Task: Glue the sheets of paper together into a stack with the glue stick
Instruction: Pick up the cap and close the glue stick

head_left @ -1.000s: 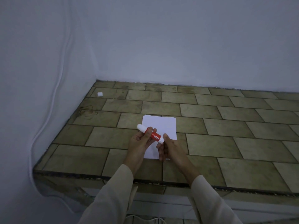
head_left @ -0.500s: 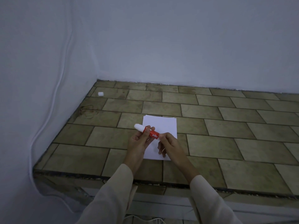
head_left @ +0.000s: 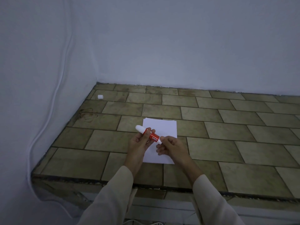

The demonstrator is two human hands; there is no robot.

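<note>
Red-bodied glue stick (head_left: 150, 134) hangs over the paper sheets (head_left: 164, 127) near the tiled ledge (head_left: 227, 143) front edge; our left hand (head_left: 139, 143) grips its barrel, our right hand (head_left: 172, 146) pinches its near white end.

Under the hands lie smooth matt white paper sheets (head_left: 159, 127) on a dull tiled worktop (head_left: 227, 140). The glue stick (head_left: 149, 134) looks like glossy red-and-white plastic.

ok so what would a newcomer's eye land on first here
The red and white glue stick stands out, gripped mid-body by the left hand and pinched at its near end by the right hand. Under them a white paper stack lies on the brown tiled counter.
</note>
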